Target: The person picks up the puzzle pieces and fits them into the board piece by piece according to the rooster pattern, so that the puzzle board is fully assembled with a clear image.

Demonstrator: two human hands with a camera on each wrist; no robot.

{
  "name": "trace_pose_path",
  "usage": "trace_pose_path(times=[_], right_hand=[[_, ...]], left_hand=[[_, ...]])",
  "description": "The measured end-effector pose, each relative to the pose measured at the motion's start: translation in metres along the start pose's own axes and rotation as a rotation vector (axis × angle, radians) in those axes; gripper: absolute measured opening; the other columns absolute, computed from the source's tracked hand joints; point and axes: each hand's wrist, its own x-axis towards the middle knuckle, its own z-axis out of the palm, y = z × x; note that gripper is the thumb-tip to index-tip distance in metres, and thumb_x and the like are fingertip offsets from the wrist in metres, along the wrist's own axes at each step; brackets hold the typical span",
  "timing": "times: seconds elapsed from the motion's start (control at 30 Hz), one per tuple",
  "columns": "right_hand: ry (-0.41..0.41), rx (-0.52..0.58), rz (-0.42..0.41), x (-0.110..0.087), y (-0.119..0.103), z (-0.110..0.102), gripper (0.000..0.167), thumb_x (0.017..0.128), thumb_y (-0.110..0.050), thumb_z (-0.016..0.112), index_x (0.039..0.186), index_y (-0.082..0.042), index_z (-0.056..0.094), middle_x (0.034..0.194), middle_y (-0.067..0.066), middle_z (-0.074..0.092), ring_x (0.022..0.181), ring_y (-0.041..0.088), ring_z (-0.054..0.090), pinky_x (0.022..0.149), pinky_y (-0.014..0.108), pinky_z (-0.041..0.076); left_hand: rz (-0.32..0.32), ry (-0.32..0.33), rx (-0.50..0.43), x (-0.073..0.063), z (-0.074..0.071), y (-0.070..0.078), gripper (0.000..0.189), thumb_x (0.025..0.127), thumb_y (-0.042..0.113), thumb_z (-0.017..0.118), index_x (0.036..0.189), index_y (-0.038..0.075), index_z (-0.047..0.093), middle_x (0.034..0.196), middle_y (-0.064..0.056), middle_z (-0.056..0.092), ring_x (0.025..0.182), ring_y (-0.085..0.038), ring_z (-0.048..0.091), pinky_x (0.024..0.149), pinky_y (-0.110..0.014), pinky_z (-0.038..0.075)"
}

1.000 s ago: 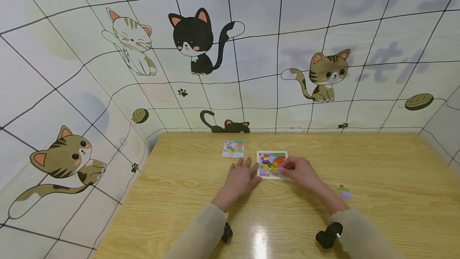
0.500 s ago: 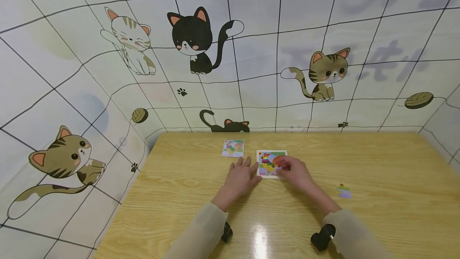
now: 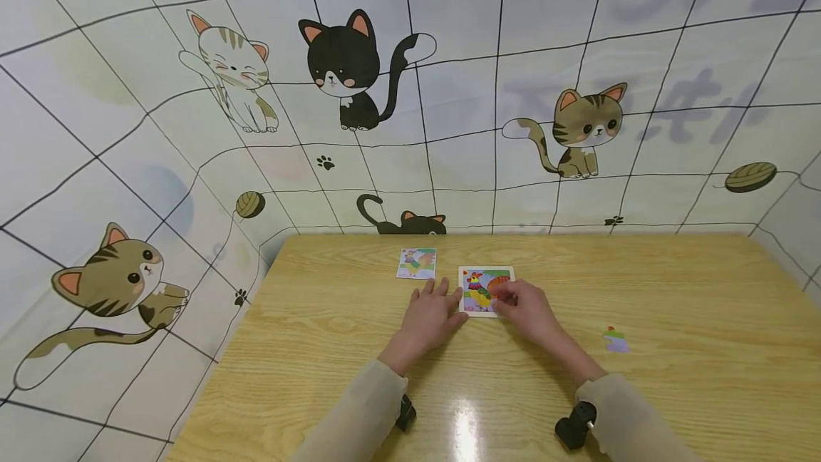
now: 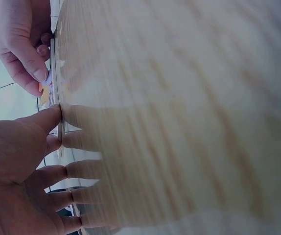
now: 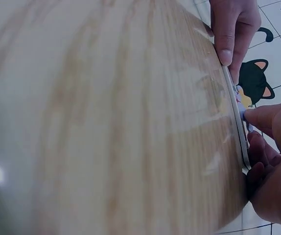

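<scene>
A jigsaw puzzle of a rooster lies in a white-edged tray (image 3: 485, 269) on the table. My left hand (image 3: 428, 316) rests beside it with fingers spread, the thumb and index finger touching the tray's left edge. Over the right part of the puzzle, my right hand (image 3: 529, 309) pinches a puzzle piece (image 4: 48, 80) between thumb and fingers. The left wrist view shows lavender and orange on that piece, tilted up from the tray. Fingers cover most of it in the head view, along with the puzzle's lower right corner.
One loose puzzle piece (image 3: 616, 339), green and lavender, lies on the wooden table (image 3: 321, 348) right of my right forearm. A paler rooster picture card (image 3: 417, 263) lies behind my left hand. A cat-patterned wall (image 3: 462, 191) stands along the table's back edge.
My right hand has moved slightly left over the puzzle, with the piece pinched in its fingers, and then stays nearly in place. My left hand has not moved.
</scene>
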Motion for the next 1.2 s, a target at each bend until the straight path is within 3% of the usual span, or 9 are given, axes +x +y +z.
trace_pose_path(times=[0.37,0.7,1.0,1.2], right_hand=[[0.012,-0.066,-0.054,-0.0012,-0.0016,0.0021,0.017,0.091,-0.002,0.073,0.108,0.003,0.076,0.097,0.012,0.065,0.085,0.028,0.067,0.076,0.042,0.056],[0.007,-0.157,-0.094,-0.0004,-0.0003,0.0037,0.013,0.091,-0.004,0.074,0.103,-0.001,0.078,0.094,0.009,0.063,0.077,0.020,0.057,0.069,0.036,0.048],[-0.026,-0.197,-0.128,-0.0002,0.0016,0.0046,0.017,0.094,-0.005,0.071,0.109,-0.006,0.078,0.097,0.008,0.058,0.069,0.016,0.045,0.061,0.032,0.041],[-0.038,-0.214,-0.148,-0.0008,0.0007,0.0041,0.016,0.094,-0.003,0.071,0.108,-0.005,0.080,0.099,0.008,0.058,0.074,0.017,0.050,0.063,0.032,0.043]], left_hand=[[-0.005,0.001,-0.008,0.0000,0.0007,0.0002,0.055,0.105,0.046,0.056,0.152,0.018,0.053,0.160,-0.014,0.040,0.148,-0.041,0.032,0.114,-0.061,0.033],[-0.007,0.001,-0.006,-0.0005,-0.0010,0.0019,0.055,0.104,0.046,0.056,0.152,0.018,0.053,0.160,-0.014,0.040,0.148,-0.041,0.033,0.114,-0.061,0.033],[-0.008,0.000,0.009,-0.0003,-0.0008,0.0020,0.055,0.104,0.046,0.056,0.152,0.019,0.053,0.160,-0.014,0.040,0.148,-0.041,0.033,0.114,-0.061,0.034],[-0.008,0.000,0.004,-0.0013,-0.0017,0.0017,0.055,0.105,0.047,0.055,0.152,0.018,0.052,0.160,-0.014,0.040,0.148,-0.042,0.032,0.114,-0.061,0.033]])
